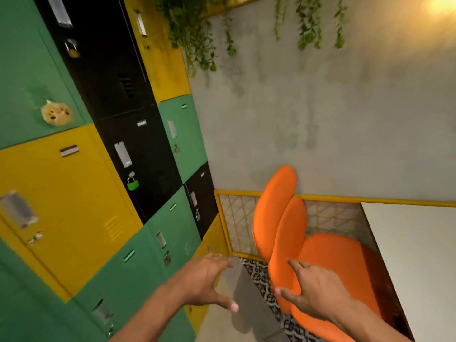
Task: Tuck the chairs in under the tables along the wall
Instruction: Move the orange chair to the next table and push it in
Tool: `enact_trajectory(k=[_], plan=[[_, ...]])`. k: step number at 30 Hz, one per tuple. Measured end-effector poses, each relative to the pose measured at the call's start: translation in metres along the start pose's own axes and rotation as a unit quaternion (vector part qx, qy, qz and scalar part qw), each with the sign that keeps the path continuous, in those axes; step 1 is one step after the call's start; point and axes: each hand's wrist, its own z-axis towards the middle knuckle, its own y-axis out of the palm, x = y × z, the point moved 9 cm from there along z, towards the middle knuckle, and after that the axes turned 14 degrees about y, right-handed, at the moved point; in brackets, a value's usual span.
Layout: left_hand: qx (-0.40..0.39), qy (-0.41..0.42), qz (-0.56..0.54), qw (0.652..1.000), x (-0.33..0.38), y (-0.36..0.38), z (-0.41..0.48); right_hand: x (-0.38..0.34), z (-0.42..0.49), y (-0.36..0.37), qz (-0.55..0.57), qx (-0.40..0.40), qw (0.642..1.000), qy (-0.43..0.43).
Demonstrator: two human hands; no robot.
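**Room condition: locker corner**

Lockers (81, 183) in green, yellow and black line the left side, several padlocked. Grey concrete wall (320, 107) ahead, blotchy. Vines (197, 33) hang from above. Yellow mesh panel (237, 223) at wall base. Patterned floor tiles (259, 275). Warm lamp (444, 3) top right.

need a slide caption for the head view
Both hands, right and left, reach toward two orange padded chairs beside a white table, near coloured lockers.

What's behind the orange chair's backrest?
Behind the orange chair stands a yellow-framed mesh panel against the grey wall. The backrest covers the mesh's middle part; the chair's legs are hidden.
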Motion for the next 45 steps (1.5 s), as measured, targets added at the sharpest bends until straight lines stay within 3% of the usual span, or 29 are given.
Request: enact_trajectory(k=[4,11,21,29,33,39,41,45], plan=[[-0.012,0.040,0.024,0.999,-0.059,-0.050,0.049,-0.006,0.053,-0.027,0.043,0.025,0.998,0.033],[-0.028,0.128,0.028,0.991,-0.133,-0.114,0.148,-0.023,0.135,-0.034,0.148,-0.009,0.985,0.086],[-0.064,0.302,0.047,0.950,-0.216,-0.126,0.312,-0.038,0.249,0.001,0.203,-0.071,0.956,0.200],[-0.103,0.466,0.092,0.874,-0.270,-0.130,0.441,-0.059,0.320,0.047,0.263,-0.052,0.884,0.383],[-0.119,0.547,0.160,0.813,-0.277,-0.122,0.501,-0.074,0.343,0.066,0.261,-0.022,0.843,0.470],[-0.140,0.624,0.174,0.749,-0.263,-0.091,0.593,-0.067,0.373,0.073,0.231,0.040,0.786,0.572],[-0.117,0.639,0.160,0.743,-0.253,-0.085,0.625,-0.060,0.377,0.077,0.202,0.050,0.770,0.603],[-0.132,0.659,0.219,0.708,-0.236,-0.053,0.668,-0.067,0.376,0.076,0.166,0.089,0.747,0.638]])
